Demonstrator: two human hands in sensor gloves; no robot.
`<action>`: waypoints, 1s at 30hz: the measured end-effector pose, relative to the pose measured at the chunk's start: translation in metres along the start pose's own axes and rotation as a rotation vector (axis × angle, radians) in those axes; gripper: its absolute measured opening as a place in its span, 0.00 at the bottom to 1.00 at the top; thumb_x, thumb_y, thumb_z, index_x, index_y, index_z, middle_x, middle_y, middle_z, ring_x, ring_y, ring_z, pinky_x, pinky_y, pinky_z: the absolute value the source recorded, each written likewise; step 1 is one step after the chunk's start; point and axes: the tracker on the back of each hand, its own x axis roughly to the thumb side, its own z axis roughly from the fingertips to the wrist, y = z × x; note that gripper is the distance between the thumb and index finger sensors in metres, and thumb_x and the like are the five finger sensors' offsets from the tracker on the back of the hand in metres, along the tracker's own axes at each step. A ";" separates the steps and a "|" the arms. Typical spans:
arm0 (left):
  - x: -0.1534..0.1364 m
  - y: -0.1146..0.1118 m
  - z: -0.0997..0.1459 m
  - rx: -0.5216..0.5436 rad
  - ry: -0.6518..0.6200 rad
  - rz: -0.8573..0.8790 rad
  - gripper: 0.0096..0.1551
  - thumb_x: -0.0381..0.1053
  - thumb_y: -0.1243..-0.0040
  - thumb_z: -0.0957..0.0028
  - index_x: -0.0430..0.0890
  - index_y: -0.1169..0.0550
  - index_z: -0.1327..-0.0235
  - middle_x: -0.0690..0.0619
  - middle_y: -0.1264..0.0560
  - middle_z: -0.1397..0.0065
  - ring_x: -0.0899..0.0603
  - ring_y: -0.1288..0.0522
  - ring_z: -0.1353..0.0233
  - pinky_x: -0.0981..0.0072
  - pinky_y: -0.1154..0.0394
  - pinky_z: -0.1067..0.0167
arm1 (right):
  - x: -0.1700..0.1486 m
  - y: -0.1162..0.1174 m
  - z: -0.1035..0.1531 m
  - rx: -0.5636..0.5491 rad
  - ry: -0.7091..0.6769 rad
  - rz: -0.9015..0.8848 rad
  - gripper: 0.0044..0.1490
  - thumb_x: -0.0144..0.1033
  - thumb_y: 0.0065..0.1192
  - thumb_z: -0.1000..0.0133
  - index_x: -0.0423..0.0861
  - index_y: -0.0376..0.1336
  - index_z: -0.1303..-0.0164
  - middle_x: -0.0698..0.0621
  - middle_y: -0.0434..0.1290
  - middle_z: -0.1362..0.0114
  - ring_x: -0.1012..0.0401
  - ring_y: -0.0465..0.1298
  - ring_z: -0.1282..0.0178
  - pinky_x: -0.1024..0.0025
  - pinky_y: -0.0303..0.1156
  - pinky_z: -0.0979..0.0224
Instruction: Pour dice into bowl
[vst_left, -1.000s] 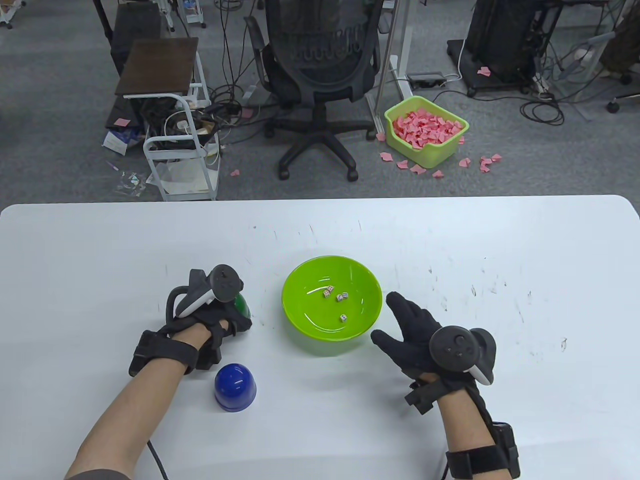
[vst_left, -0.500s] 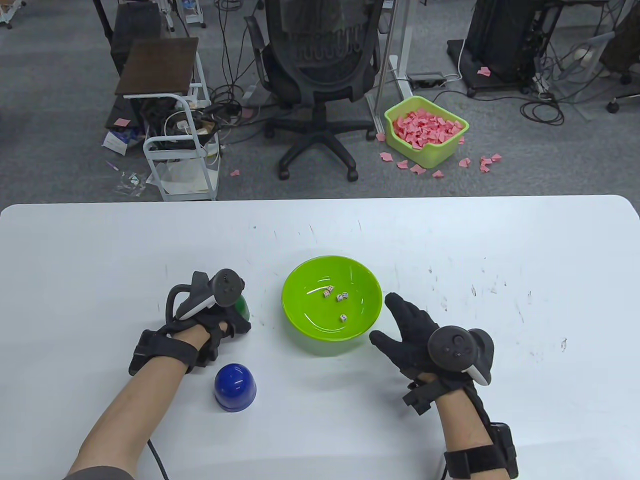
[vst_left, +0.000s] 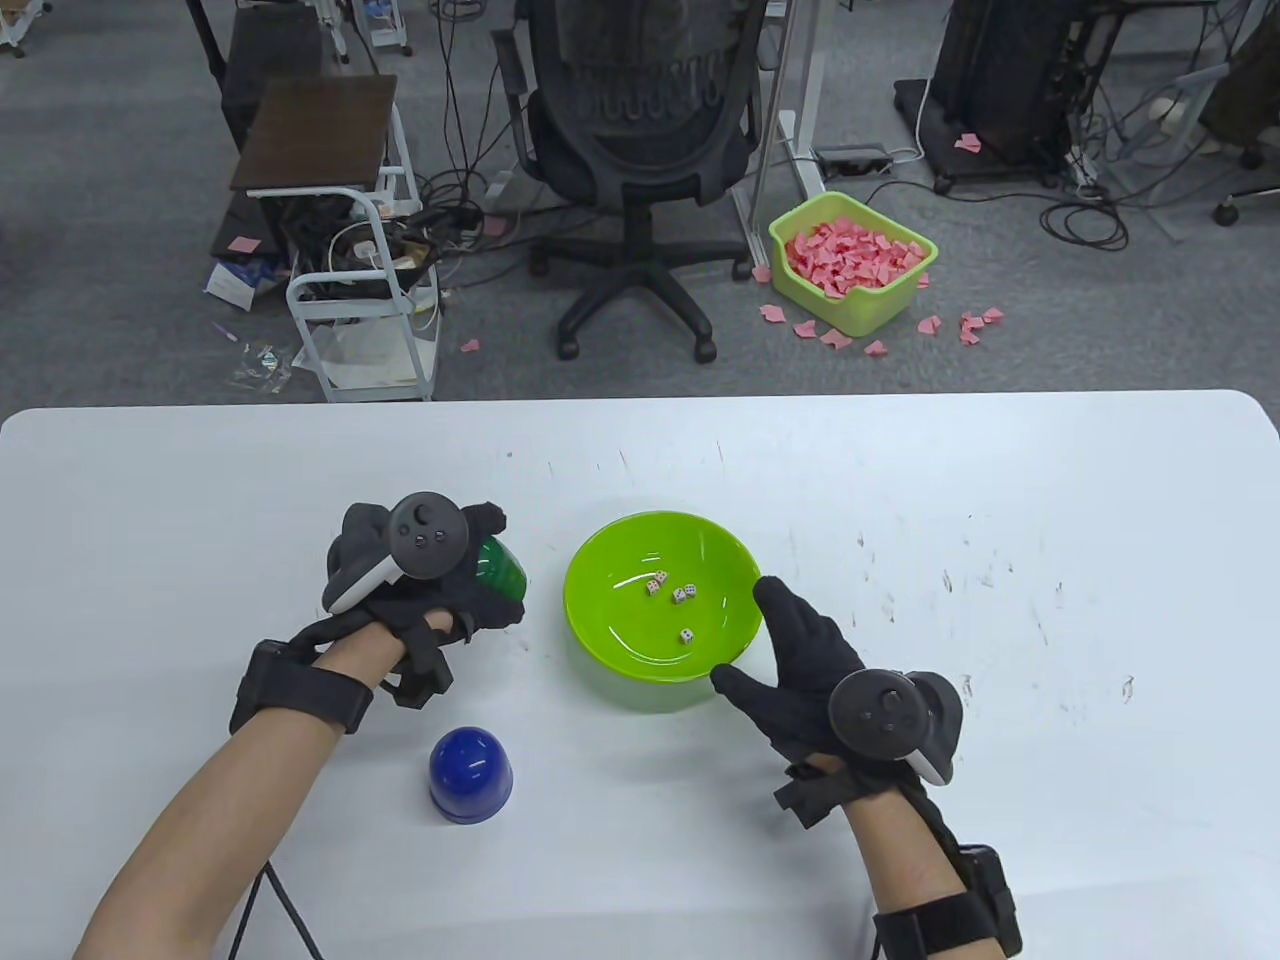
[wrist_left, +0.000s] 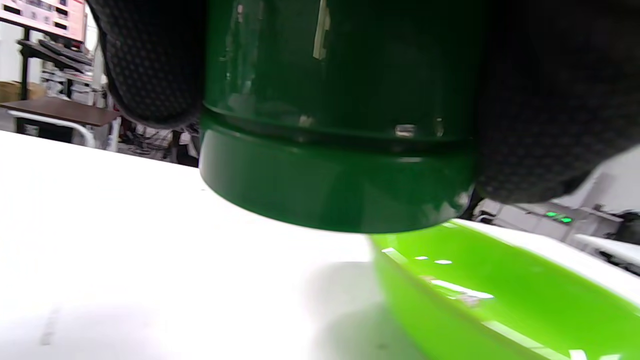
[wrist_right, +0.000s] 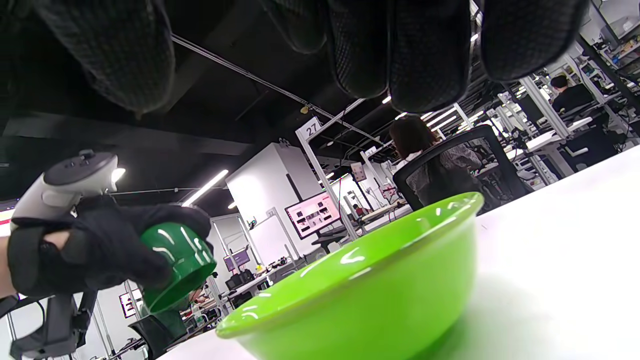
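My left hand (vst_left: 455, 590) grips a dark green dice cup (vst_left: 500, 572) and holds it off the table, just left of the lime green bowl (vst_left: 600, 640). The cup (wrist_left: 335, 150) fills the left wrist view, its mouth tilted toward the bowl (wrist_left: 500, 300). In the right wrist view the cup (wrist_right: 175, 265) hangs tilted beside the bowl (wrist_right: 360, 295). Several white dice (vst_left: 676, 600) lie inside the bowl. My right hand (vst_left: 790, 650) is open, fingers spread, at the bowl's right rim; whether it touches I cannot tell.
A blue dice cup (vst_left: 470, 772) stands upside down on the white table (vst_left: 1000, 500), near my left forearm. An office chair (vst_left: 640, 150) and a bin of pink pieces (vst_left: 850, 262) stand on the floor beyond the table's far edge.
My left hand has lifted the green cup off the table and moved it up and right toward the bowl. My right hand has shifted left, closer to the bowl's rim.
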 end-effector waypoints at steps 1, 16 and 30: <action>0.006 0.001 0.002 0.000 -0.014 0.007 0.63 0.69 0.15 0.73 0.52 0.37 0.29 0.39 0.30 0.27 0.32 0.19 0.33 0.45 0.16 0.39 | 0.003 0.001 0.000 -0.004 -0.004 0.002 0.60 0.59 0.67 0.41 0.33 0.47 0.15 0.28 0.63 0.18 0.29 0.69 0.31 0.24 0.63 0.32; 0.111 -0.018 0.022 -0.044 -0.207 0.132 0.63 0.70 0.15 0.72 0.50 0.38 0.28 0.39 0.29 0.27 0.32 0.19 0.34 0.46 0.16 0.40 | 0.037 0.027 0.006 -0.014 -0.128 0.042 0.75 0.59 0.76 0.48 0.32 0.35 0.15 0.27 0.55 0.14 0.26 0.61 0.25 0.20 0.56 0.30; 0.154 -0.043 0.026 -0.068 -0.273 0.201 0.66 0.69 0.17 0.70 0.49 0.42 0.26 0.39 0.31 0.26 0.32 0.20 0.33 0.45 0.17 0.40 | 0.035 0.033 0.008 -0.010 -0.135 0.010 0.78 0.56 0.78 0.49 0.29 0.31 0.18 0.28 0.60 0.17 0.30 0.67 0.28 0.23 0.62 0.30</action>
